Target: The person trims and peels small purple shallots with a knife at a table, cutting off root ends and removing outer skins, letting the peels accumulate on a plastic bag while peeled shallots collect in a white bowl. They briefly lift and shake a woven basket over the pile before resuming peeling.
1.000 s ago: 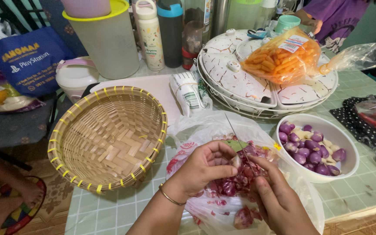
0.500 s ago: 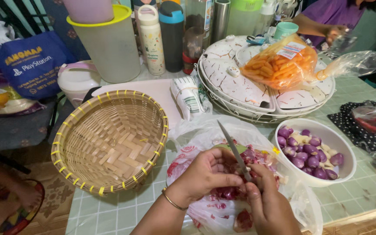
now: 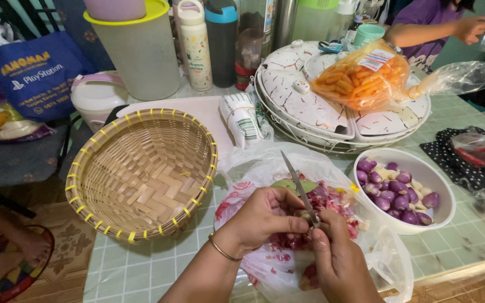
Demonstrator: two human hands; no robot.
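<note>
Shallot: a small one is sitting pinched between both hands, mostly hidden by the fingers, over the plastic bag [image 3: 254, 168] at the near edge of the table.
Left hand [image 3: 262, 219]: it is curling around the shallot from the left, fingers clenched on it, a thin bangle [image 3: 223, 249] circling the wrist.
Right hand [image 3: 338, 258]: it is gripping the handle of a knife [image 3: 298, 185], thumb pressing near the shallot; the blade is pointing up and away from the person, tilted slightly left.
Plastic bag: it is lying open under the hands, holding reddish-purple peelings [image 3: 332, 205] and a green scrap just beyond the fingers.
White bowl [image 3: 442, 193]: it is standing just right of the bag, holding peeled purple shallots [image 3: 394, 188] with a few pale pieces among them.
Woven basket [image 3: 141, 171]: it is resting tilted to the left of the bag, empty, its rim touching the bag's edge.
Table [image 3: 158, 269]: pale green tiles are showing around the bag and basket.
White covered dishes [image 3: 304, 92]: they are sitting in a wire rack beyond the bag, a bag of orange snacks [image 3: 363, 76] lying on top of them.
Behind the basket: a large tub with a yellow lid [image 3: 136, 47] is standing near a white bottle [image 3: 193, 45] and a dark bottle [image 3: 223, 42].
Far right: another person's arm in a purple sleeve [image 3: 422, 19] is reaching toward clear plastic.
</note>
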